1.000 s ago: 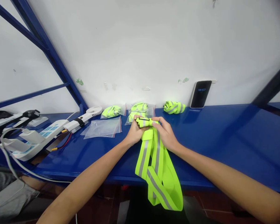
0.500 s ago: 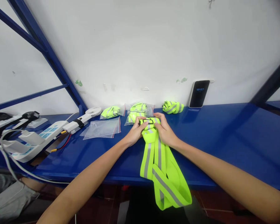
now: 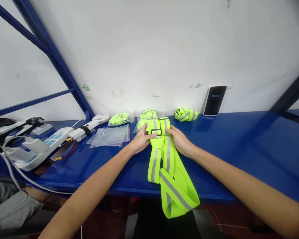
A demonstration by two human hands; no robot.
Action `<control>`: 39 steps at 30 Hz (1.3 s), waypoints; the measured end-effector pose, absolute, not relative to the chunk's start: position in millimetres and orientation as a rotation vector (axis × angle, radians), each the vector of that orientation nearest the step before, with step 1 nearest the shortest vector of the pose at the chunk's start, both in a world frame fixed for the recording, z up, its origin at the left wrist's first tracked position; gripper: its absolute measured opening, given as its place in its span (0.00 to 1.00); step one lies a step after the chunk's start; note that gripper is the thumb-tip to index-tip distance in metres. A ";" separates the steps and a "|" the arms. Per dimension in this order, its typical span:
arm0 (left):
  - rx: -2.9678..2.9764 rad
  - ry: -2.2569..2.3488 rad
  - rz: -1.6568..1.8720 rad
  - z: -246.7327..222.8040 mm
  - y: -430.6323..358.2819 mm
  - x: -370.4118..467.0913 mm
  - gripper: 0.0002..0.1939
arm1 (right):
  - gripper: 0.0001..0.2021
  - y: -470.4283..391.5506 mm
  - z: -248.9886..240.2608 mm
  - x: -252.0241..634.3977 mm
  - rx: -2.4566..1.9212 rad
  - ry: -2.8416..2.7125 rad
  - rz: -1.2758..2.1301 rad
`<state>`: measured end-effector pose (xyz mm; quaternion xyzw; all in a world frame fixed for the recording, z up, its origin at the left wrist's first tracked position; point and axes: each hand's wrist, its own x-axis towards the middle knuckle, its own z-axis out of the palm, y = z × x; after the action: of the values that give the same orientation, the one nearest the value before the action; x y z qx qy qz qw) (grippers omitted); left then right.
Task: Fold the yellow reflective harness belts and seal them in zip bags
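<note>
both hands (image 3: 139,141) flat-pinching reflective strap (image 3: 161,156)

Both hands, left (image 3: 139,141) and right (image 3: 180,141), grip the reflective strap (image 3: 164,159) on the blue shelf (image 3: 239,149).

Digits on the phone (image 3: 214,99) screen too small to read; contents of the sealed bags (image 3: 149,117) partly masked by the reflective strap (image 3: 164,159); grey cloth (image 3: 7,212) cut off at the lower left edge; both forearms cropped by the bottom edge.
</note>
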<state>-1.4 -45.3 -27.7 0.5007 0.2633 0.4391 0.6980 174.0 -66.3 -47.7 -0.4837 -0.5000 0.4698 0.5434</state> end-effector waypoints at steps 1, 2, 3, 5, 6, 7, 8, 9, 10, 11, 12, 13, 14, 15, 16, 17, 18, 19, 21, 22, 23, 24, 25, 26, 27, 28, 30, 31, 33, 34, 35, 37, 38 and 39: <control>1.121 0.584 0.982 -27.9 -44.6 -2.0 0.35 | 0.20 -66.3 -48.1 175.7 -1.189 -1.216 1.070; 1.122 0.578 0.995 -28.1 -44.1 -2.3 0.35 | 0.21 -66.1 -48.5 177.4 -1.207 -1.248 1.024; 1.124 0.570 1.010 -28.3 -43.7 -2.4 0.35 | 0.21 -65.9 -48.9 178.9 -1.195 -1.283 0.989; 1.134 0.554 1.031 -28.6 -43.5 -2.1 0.34 | 0.19 -65.5 -49.2 180.4 -1.112 -1.335 0.974; 1.144 0.550 1.037 -28.8 -43.6 -1.9 0.33 | 0.18 -65.5 -49.1 180.2 -1.058 -1.347 0.997; 1.153 0.550 1.043 -28.8 -43.8 -1.8 0.31 | 0.18 -65.6 -48.8 179.7 -1.007 -1.354 1.039; 1.162 0.553 1.049 -28.8 -44.0 -1.8 0.30 | 0.18 -65.9 -48.4 178.9 -0.972 -1.358 1.090; 1.167 0.557 1.056 -28.6 -44.3 -1.9 0.29 | 0.19 -66.2 -47.9 178.0 -0.953 -1.357 1.141; 1.168 0.561 1.061 -28.3 -44.7 -2.0 0.29 | 0.20 -66.8 -47.3 177.3 -0.947 -1.354 1.186; 1.168 0.565 1.064 -27.9 -45.0 -2.2 0.28 | 0.21 -67.4 -46.6 176.8 -0.947 -1.349 1.226; 1.167 0.569 1.062 -27.4 -45.3 -2.4 0.28 | 0.21 -68.2 -45.8 176.5 -0.951 -1.338 1.265; 1.165 0.571 1.058 -26.9 -45.6 -2.6 0.27 | 0.22 -69.1 -45.0 176.3 -0.950 -1.319 1.299; 1.164 0.574 1.054 -26.4 -45.8 -2.8 0.27 | 0.23 -70.2 -44.0 176.1 -0.942 -1.296 1.326; 1.164 0.575 1.053 -25.9 -45.9 -3.0 0.27 | 0.24 -71.4 -42.8 175.8 -0.927 -1.272 1.347; 1.165 0.576 1.053 -25.4 -46.0 -3.2 0.27 | 0.26 -72.8 -41.5 175.3 -0.909 -1.249 1.358; 1.168 0.573 1.054 -25.0 -46.1 -3.5 0.26 | 0.27 -74.2 -40.0 174.8 -0.891 -1.229 1.363; 1.172 0.568 1.056 -24.7 -46.1 -3.7 0.26 | 0.28 -75.6 -38.6 174.2 -0.880 -1.216 1.368; 1.177 0.561 1.059 -24.7 -46.2 -3.9 0.26 | 0.28 -76.8 -37.3 173.8 -0.878 -1.209 1.374; 1.191 0.542 1.064 -25.3 -46.0 -4.3 0.25 | 0.28 -78.4 -35.6 173.8 -0.892 -1.208 1.393; 1.199 0.534 1.067 -26.1 -45.6 -4.5 0.25 | 0.28 -78.8 -35.2 174.2 -0.907 -1.211 1.401; 1.209 0.529 1.071 -27.3 -45.1 -4.6 0.25 | 0.28 -78.8 -35.2 174.8 -0.927 -1.214 1.408; 1.222 0.525 1.077 -28.7 -44.3 -4.7 0.25 | 0.28 -78.7 -35.4 175.4 -0.946 -1.217 1.411; 1.237 0.522 1.084 -30.4 -43.4 -4.8 0.25 | 0.27 -78.5 -35.8 175.9 -0.961 -1.220 1.413; 1.255 0.520 1.095 -32.0 -42.5 -5.0 0.24 | 0.27 -78.3 -36.3 176.1 -0.970 -1.224 1.414; 1.279 0.517 1.108 -33.5 -41.5 -5.1 0.24 | 0.26 -78.2 -36.7 175.8 -0.969 -1.227 1.409; 1.311 0.511 1.123 -34.6 -40.6 -5.4 0.24 | 0.26 -78.3 -36.9 175.2 -0.958 -1.227 1.393; 1.398 0.494 1.152 -35.3 -39.2 -6.1 0.24 | 0.24 -78.9 -36.7 173.0 -0.919 -1.211 1.357; 1.449 0.488 1.163 -34.8 -38.8 -6.7 0.25 | 0.24 -79.5 -36.3 171.8 -0.901 -1.192 1.357; 1.542 0.490 1.178 -32.9 -38.4 -8.2 0.27 | 0.24 -80.8 -34.6 169.9 -0.882 -1.140 1.421; 1.577 0.502 1.179 -31.9 -38.3 -9.1 0.28 | 0.24 -81.4 -33.6 169.4 -0.877 -1.112 1.468; 1.606 0.519 1.175 -31.1 -38.3 -9.9 0.28 | 0.23 -82.0 -32.4 169.0 -0.875 -1.087 1.511; 1.652 0.553 1.166 -30.4 -38.4 -11.3 0.29 | 0.22 -82.6 -30.5 168.7 -0.880 -1.046 1.552; 1.677 0.565 1.165 -30.5 -38.5 -11.7 0.29 | 0.22 -82.5 -30.1 168.7 -0.885 -1.028 1.552; 1.707 0.571 1.171 -30.9 -38.7 -11.8 0.29 | 0.21 -82.1 -30.2 168.6 -0.894 -1.011 1.549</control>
<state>-11.8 -38.7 -30.9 0.6986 0.2339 0.4793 0.4771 168.6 -82.1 -30.2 -0.3725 -0.4213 0.6454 0.5170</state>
